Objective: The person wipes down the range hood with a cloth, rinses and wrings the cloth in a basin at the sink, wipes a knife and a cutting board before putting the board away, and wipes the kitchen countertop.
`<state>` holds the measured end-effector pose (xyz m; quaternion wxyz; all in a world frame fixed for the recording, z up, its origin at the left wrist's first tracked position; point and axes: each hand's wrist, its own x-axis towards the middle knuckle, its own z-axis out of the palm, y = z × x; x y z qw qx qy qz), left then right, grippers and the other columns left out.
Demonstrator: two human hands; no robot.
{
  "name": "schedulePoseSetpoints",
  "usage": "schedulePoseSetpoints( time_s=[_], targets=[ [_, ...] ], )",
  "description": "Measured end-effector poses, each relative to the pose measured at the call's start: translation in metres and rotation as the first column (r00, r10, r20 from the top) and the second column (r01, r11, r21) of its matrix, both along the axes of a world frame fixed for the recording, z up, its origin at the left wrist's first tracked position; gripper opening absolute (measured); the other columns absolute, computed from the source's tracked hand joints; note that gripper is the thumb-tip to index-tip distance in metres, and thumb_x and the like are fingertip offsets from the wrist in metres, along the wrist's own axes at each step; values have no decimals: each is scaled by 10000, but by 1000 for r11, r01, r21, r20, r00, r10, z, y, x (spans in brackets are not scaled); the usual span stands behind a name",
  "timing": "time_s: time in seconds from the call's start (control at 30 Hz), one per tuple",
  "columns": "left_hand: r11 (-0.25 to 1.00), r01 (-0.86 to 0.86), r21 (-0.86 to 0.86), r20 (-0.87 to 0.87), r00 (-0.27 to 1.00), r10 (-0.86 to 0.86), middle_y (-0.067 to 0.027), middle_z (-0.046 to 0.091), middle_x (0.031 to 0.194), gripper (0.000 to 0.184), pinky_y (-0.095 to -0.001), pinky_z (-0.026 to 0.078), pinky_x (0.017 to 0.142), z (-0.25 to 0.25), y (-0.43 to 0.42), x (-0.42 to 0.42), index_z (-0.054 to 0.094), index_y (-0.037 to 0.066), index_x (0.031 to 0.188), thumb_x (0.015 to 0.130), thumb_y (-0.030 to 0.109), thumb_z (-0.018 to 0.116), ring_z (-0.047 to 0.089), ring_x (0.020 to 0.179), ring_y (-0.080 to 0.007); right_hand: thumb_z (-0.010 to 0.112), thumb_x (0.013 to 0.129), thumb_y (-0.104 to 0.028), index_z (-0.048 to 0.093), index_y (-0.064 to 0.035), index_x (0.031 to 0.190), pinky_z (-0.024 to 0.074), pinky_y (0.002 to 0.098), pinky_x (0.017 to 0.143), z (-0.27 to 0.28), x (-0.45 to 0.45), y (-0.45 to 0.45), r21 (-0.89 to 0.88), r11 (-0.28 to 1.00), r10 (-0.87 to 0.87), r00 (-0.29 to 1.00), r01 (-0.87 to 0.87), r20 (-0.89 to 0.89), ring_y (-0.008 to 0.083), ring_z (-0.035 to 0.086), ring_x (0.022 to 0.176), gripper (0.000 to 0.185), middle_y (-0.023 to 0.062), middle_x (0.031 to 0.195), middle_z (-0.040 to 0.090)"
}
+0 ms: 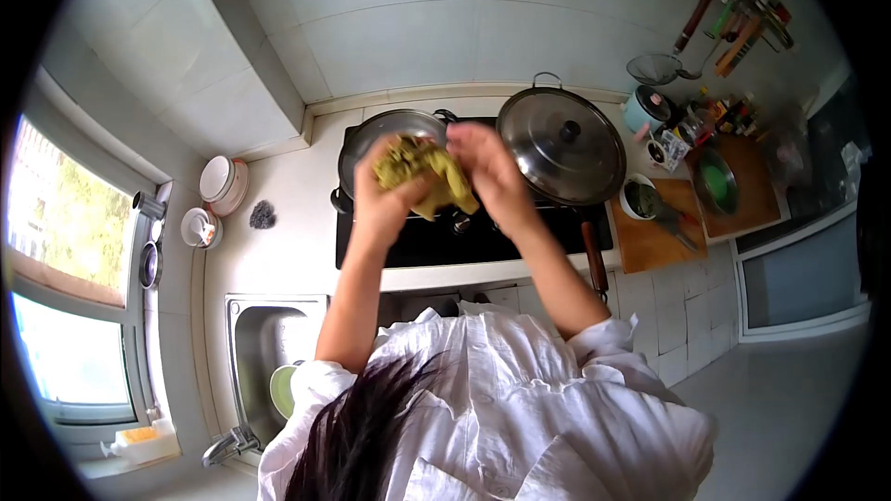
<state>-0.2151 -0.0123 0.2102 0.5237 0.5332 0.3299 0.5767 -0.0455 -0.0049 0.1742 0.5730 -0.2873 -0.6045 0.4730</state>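
Observation:
My left hand [382, 193] is closed round a crumpled yellow-green bundle [418, 172] with dark flecks. It looks like cloth or limp leaves; I cannot tell which. My right hand [486, 167] is raised close beside the bundle's right side, slightly blurred, its fingers loosely apart and apparently holding nothing. Both hands are above the front of the black stove [408, 254]. Behind and below the bundle sits a wide metal pan [357, 153], partly hidden by my left hand. To the right, a large pan is covered by a steel lid [557, 172] with a black knob.
A sink [251, 315] lies at front left, with a green bowl [282, 391] in it. Stacked dishes [223, 181] and a scouring pad [263, 214] are on the left counter. At right are a cutting board [640, 246], a white bowl [634, 209] and a metal basin [715, 181].

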Motion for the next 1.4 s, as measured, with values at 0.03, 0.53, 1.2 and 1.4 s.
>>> schedulePoseSetpoints(
  time_s=[0.03,0.53,1.2,1.4],
  targets=[
    [994,23,-103,96,995,-13,-82,634,947,290,-269,515,742,-19,-6,-3,561,-12,1003,727,-69,633,622,836,-152,455,895,-56,416,-30,1263,360,303,996,-23,-9,-7,-83,997,2,1000,0,19,183,477,1155,370,92,1259,486],
    [749,-351,-562,-93,927,365,-38,589,850,319,-275,470,694,-221,-66,-97,528,27,982,826,263,677,552,772,-119,660,841,-183,483,-28,1210,436,258,865,-178,-134,-49,-778,529,316,930,-337,-188,124,541,1030,438,50,1134,560],
    [791,-612,7,-986,128,108,-181,249,1452,657,-584,179,1051,-333,-59,-276,353,86,1357,736,106,567,238,1336,-374,543,823,-195,349,12,1345,195,463,1091,-354,-357,18,96,812,30,207,-575,978,384,234,1324,594,193,1380,354],
    [716,-660,228,-974,-165,159,-118,267,1455,580,-595,168,1056,-363,-32,-414,432,83,1297,743,176,574,199,1366,-292,555,796,-266,379,-110,1362,110,540,1086,-343,-494,56,124,757,46,242,-642,969,398,197,1335,613,191,1455,233]
  ],
)
